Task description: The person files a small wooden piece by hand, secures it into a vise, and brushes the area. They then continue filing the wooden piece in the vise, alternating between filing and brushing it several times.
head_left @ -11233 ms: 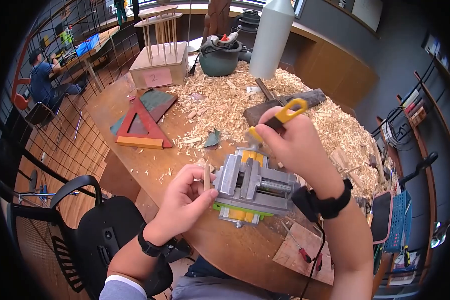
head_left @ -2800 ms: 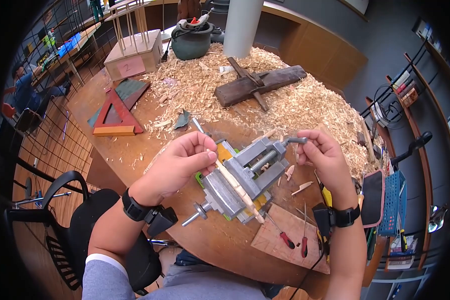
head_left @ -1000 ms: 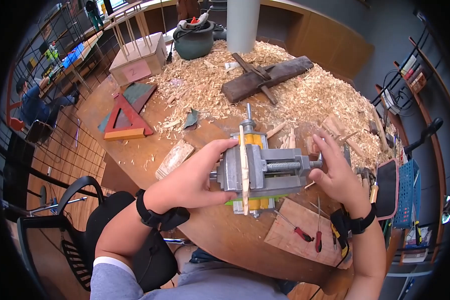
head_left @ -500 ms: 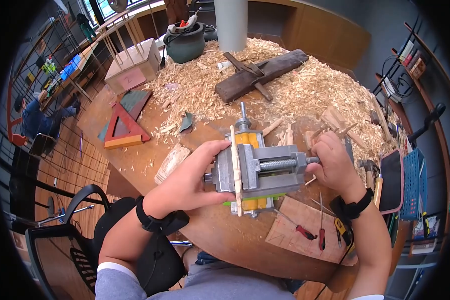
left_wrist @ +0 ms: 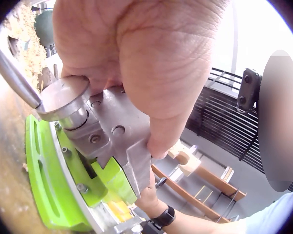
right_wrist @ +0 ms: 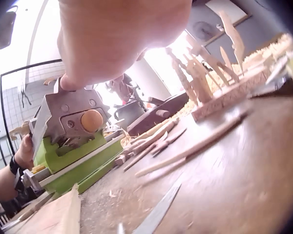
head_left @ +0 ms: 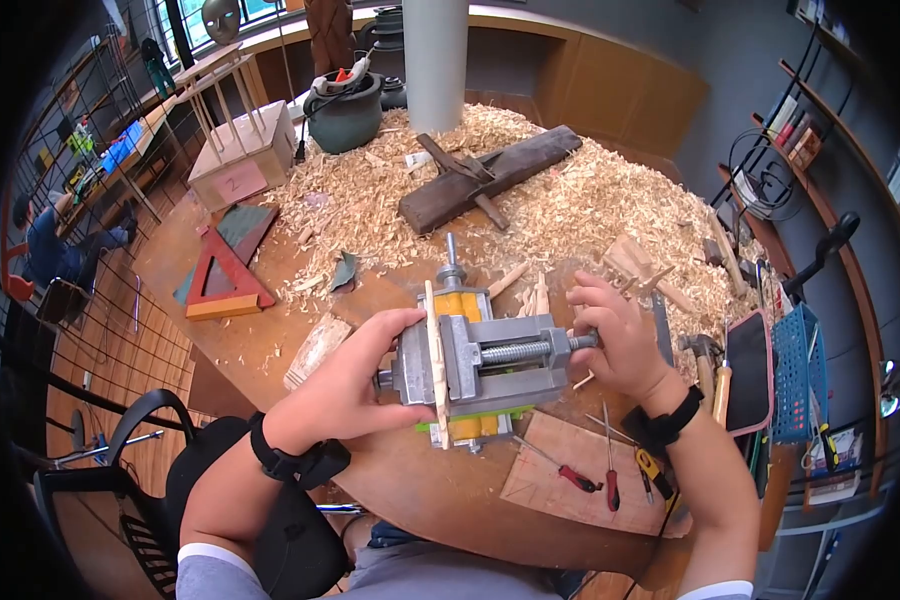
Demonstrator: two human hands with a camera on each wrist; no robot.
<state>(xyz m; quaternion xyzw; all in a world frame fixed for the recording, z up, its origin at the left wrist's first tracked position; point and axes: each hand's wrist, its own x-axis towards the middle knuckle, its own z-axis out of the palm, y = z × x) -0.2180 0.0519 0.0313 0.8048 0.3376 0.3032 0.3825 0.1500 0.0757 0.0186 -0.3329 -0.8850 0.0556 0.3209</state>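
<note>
A grey metal vise (head_left: pixel 490 362) on a green base stands near the front edge of the round table (head_left: pixel 270 330). A thin pale wooden stick (head_left: pixel 436 362) is held upright-crosswise between its jaws. My left hand (head_left: pixel 375 360) grips the vise's left end, fingers over the top beside the stick and thumb underneath. In the left wrist view the left hand (left_wrist: pixel 151 73) wraps the grey vise body (left_wrist: pixel 117 141) above the green base (left_wrist: pixel 44 180). My right hand (head_left: pixel 598 330) grips the vise handle (head_left: pixel 582 341) at the end of the screw. The right wrist view shows the vise (right_wrist: pixel 73 122) from the side.
A pile of wood shavings (head_left: pixel 580 200) covers the far half of the table, with a dark wooden plane (head_left: pixel 485 180) on it. A red triangle (head_left: pixel 220 282), a box marked 2 (head_left: pixel 235 165) and a wood block (head_left: pixel 315 350) lie left. Screwdrivers (head_left: pixel 570 478) lie on a board at front right.
My right hand, open by the screw's end a second ago, has curled round the vise handle. The left hand keeps its hold on the vise. Much earlier the stick was in my left hand.
</note>
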